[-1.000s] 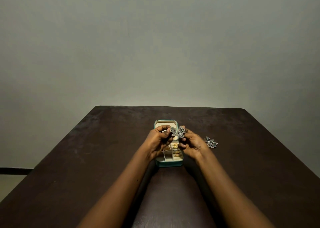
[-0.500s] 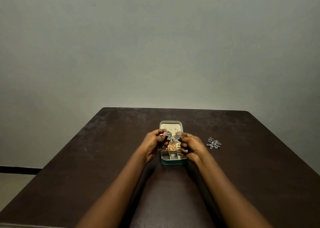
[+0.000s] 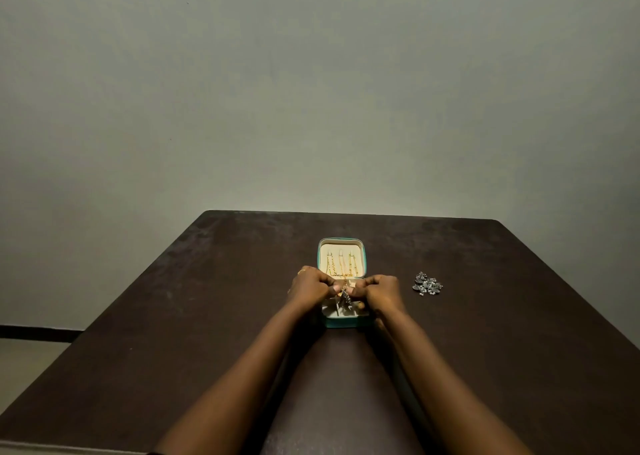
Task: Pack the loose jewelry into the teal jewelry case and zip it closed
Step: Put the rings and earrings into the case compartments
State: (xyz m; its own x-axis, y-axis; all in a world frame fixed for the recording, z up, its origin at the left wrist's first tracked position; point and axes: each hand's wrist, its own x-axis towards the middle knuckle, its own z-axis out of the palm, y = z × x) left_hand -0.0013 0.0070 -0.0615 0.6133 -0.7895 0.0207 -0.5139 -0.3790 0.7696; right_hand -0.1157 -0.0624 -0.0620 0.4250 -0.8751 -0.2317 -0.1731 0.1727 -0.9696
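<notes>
Over the open teal jewelry case (image 3: pixel 341 322), left hand (image 3: pixel 309 286) and right hand (image 3: pixel 379 292) meet, curled fingers pinching a silver earring (image 3: pixel 345 298); a loose silver cluster (image 3: pixel 427 284) lies right of the case.

Pretty bare room tbh: plain grey-green wall (image 3: pixel 311 91), dark brown table (image 3: pixel 173 316) in front of it, pale floor (image 3: pixel 24 368) and a dark baseboard (image 3: pixel 34 333) bottom left. Dim lighting.

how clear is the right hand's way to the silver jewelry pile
Probably yes: only bare table lies between the right hand and the silver jewelry pile, though its fingers pinch a piece over the teal jewelry case.
</notes>
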